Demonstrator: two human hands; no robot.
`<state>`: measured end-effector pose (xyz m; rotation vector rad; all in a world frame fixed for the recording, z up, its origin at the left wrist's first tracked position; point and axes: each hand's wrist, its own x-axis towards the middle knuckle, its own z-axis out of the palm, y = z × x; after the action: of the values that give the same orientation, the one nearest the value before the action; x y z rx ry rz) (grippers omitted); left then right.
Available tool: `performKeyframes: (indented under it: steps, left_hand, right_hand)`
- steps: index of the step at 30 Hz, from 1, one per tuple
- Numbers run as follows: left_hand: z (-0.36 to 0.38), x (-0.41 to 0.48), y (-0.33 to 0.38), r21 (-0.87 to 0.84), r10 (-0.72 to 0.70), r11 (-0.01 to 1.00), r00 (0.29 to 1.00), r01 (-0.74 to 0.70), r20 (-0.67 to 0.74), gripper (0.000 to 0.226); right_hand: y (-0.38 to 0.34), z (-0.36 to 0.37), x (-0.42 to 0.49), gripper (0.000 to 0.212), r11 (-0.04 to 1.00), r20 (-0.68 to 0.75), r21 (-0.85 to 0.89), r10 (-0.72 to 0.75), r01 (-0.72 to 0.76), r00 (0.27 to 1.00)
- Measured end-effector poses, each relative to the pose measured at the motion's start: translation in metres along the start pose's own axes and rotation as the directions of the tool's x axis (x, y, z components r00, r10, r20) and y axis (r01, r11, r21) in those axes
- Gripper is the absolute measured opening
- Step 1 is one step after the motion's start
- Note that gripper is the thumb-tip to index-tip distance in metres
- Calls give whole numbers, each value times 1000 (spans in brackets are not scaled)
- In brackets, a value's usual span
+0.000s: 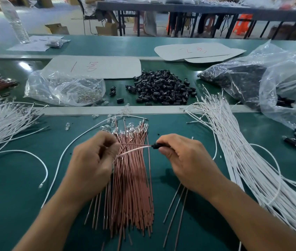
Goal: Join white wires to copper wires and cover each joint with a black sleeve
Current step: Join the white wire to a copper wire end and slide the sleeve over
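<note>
Copper wires (130,192), thin and pinkish, lie fanned at the near edge of the tabletop (16,187) beneath my hands. My right hand (183,156) pinches a small tubular black sleeve (157,146); my left hand (92,160) grips the two slim wires (140,145) running from it. Glossy white wires (243,160) stream along the right edge.

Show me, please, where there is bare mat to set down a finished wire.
Bare mat lies between the copper wires and the right white bundle, beyond the right hand. More lies near left, below the loose white wire. The far strip is crowded with sleeves and bags.
</note>
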<state>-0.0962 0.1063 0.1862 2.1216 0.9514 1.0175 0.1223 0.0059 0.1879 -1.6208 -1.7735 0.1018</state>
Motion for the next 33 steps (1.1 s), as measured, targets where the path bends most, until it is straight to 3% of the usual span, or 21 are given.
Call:
performKeyframes:
  steps: [4, 7, 9, 11, 13, 15, 17, 20, 25, 27, 30, 33]
  left_hand:
    - [-19, 1, -6, 268, 17, 963, 996, 7, -87, 7]
    - [-10, -2, 6, 456, 84, 887, 996, -74, -2, 46]
    - [5, -7, 21, 419, 200, 874, 968, -248, 154, 52]
    - [19, -12, 28, 280, 247, 907, 935, -315, 253, 40]
    - [19, -10, 26, 180, 242, 942, 945, -283, 221, 28]
    - [9, -7, 15, 185, 221, 952, 967, -242, 128, 21]
    - [-3, -3, 5, 181, 172, 966, 982, -183, 72, 21]
    - [-7, -2, 2, 158, 143, 975, 984, -158, 105, 29]
    - [11, -9, 12, 139, 189, 965, 957, -223, 222, 14]
    - [13, -9, 12, 137, 194, 964, 953, -230, 234, 14]
    - [8, -7, 8, 143, 149, 975, 979, -168, 137, 10]
    - [0, -5, 2, 171, 102, 979, 992, -114, 80, 14]
  right_hand:
    - [1, -4, 1, 17, 999, -16, -24, -22, 21, 1000]
    - [-7, 3, -1, 17, 990, -15, -54, -133, 132, 991]
    - [-12, 9, -2, 18, 978, -15, -48, -204, 203, 979]
    - [-13, 12, -3, 20, 972, -6, -3, -233, 233, 972]
    - [-11, 9, -4, 27, 974, 27, 33, -227, 226, 974]
    - [-4, 0, -2, 31, 986, 23, 19, -166, 166, 986]
    - [8, -11, 0, 22, 994, -42, -18, -111, 110, 993]
    - [17, -18, 3, 12, 997, -101, 11, -74, 76, 992]
    - [1, 1, -2, 15, 992, 25, 87, -94, 91, 995]
    - [0, -1, -3, 28, 992, 78, 122, -46, 37, 996]
    - [13, -15, -3, 51, 995, 121, 93, 29, -40, 992]
    - [26, -28, 0, 29, 997, 13, 57, 51, -52, 999]
